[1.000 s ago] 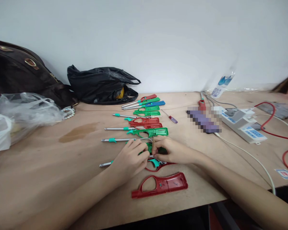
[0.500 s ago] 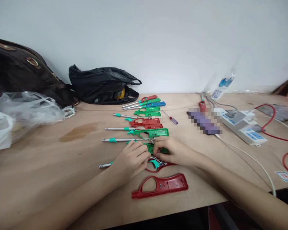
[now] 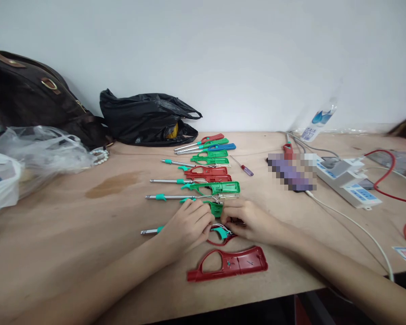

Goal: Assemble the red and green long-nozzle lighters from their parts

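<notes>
My left hand (image 3: pixel 189 222) is closed, its fingertips bent down over a red lighter half-shell with a teal trigger (image 3: pixel 220 232) and white wires. Under that hand a metal barrel (image 3: pixel 150 231) sticks out to the left. Opposite, my right hand (image 3: pixel 249 220) has its fingers curled in a pinch above the same half-shell's handle. Whatever lies between the fingertips of either hand is hidden. Just beyond the hands is a green half-shell (image 3: pixel 216 209), partly covered. Nearer the table edge lies a separate red half-shell (image 3: pixel 240 262) with small metal bits in it.
Beyond the hands lie several opened lighters, among them a green half-shell (image 3: pixel 232 187), and whole lighters such as a blue one (image 3: pixel 225 146). A screwdriver (image 3: pixel 246 170) is to their right. Further right stands a power strip (image 3: pixel 345 180) with cables. Bags (image 3: pixel 145 119) line the left and back.
My right hand has shifted slightly toward me and to the right, uncovering a clear part beside the barrel and wires beyond it. My left hand stays nearly in place. The view has moved slightly.
</notes>
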Demonstrator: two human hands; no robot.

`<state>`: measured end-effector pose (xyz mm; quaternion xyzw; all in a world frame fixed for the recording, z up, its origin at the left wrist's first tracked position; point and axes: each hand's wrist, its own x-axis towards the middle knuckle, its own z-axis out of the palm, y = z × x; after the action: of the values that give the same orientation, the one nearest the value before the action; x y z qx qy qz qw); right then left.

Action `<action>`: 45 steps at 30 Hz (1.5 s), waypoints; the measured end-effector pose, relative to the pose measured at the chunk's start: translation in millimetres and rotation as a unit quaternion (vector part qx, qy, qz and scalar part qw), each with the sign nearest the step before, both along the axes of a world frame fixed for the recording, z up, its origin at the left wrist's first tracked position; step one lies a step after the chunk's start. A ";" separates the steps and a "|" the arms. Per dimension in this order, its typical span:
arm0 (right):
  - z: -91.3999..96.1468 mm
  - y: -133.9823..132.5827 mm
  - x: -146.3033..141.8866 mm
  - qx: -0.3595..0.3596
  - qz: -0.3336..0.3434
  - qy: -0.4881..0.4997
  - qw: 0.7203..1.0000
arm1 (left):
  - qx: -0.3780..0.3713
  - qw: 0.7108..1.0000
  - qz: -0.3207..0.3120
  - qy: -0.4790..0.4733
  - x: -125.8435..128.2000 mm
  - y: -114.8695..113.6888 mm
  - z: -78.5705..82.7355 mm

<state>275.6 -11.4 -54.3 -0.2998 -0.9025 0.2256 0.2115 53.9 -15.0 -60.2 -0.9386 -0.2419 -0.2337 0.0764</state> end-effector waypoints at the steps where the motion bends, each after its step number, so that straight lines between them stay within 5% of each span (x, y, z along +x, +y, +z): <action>1: -0.7 -0.3 0.1 0.001 -0.001 0.001 1.000 | -0.009 1.000 0.000 0.001 -0.6 0.0 -0.4; 8: -6.2 -1.1 0.9 0.008 -0.001 0.023 1.000 | -0.065 0.998 -0.016 -0.005 -5.0 -0.8 1.4; 18: 5.3 -7.5 10.3 -0.030 0.030 0.008 0.999 | -0.028 0.999 -0.017 -0.010 -3.6 0.3 -0.4; 45: -4.4 -13.2 8.0 -0.011 -0.008 0.007 1.000 | -0.101 0.995 0.013 -0.007 -9.1 3.7 2.7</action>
<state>283.5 -24.6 -58.7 -0.3075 -0.8962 0.2362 0.2157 44.8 -11.3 -57.5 -0.9368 -0.2766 -0.2137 -0.0177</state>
